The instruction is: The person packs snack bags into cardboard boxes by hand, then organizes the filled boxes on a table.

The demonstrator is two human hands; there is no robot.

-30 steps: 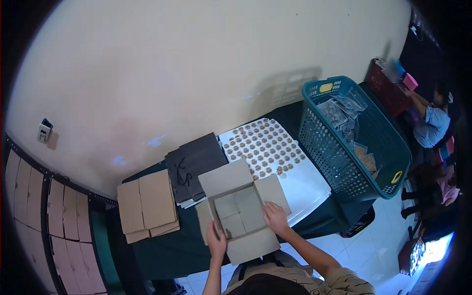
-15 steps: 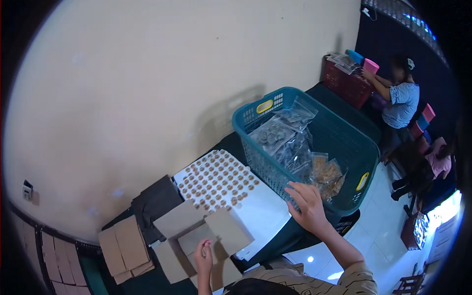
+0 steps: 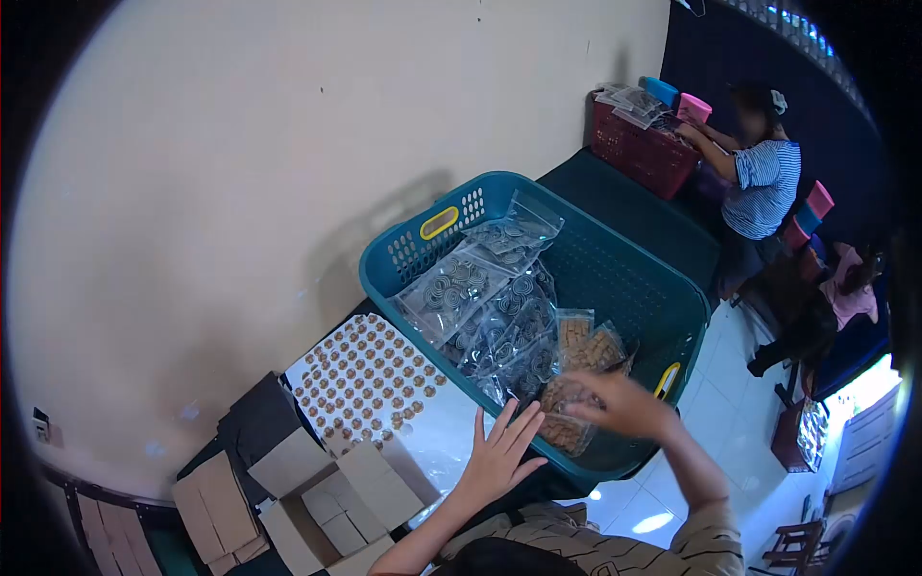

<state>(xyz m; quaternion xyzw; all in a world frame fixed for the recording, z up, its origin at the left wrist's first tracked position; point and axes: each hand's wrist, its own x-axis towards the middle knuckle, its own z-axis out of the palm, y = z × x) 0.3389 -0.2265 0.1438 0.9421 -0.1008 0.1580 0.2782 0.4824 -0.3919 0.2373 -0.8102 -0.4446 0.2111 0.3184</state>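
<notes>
My left hand point(image 3: 499, 453) is at the near side of the teal basket point(image 3: 615, 288), palm down with its fingers spread and nothing in it. My right hand point(image 3: 624, 405) is over the basket's near right end, by clear bags of small brown pieces point(image 3: 567, 427). Motion smears its fingers, so whether they grip a bag does not show. Clear bags of grey coil-like rings point(image 3: 456, 288) fill the left part of the basket. Left of my left hand, an open cardboard box point(image 3: 379, 485) stands with its flaps spread.
A white sheet point(image 3: 437, 403) carries rows of round brown pieces. Flattened cardboard point(image 3: 216, 509) and black cloth point(image 3: 254, 418) lie at the left. Farther back, a person in a striped top point(image 3: 764, 192) works at a dark red basket point(image 3: 639, 149); another person point(image 3: 850, 293) is lower right.
My left hand has left the box and moved right to the basket's near side, fingers now spread. My right hand has reached in over the brown-piece bags. The view has shifted.
</notes>
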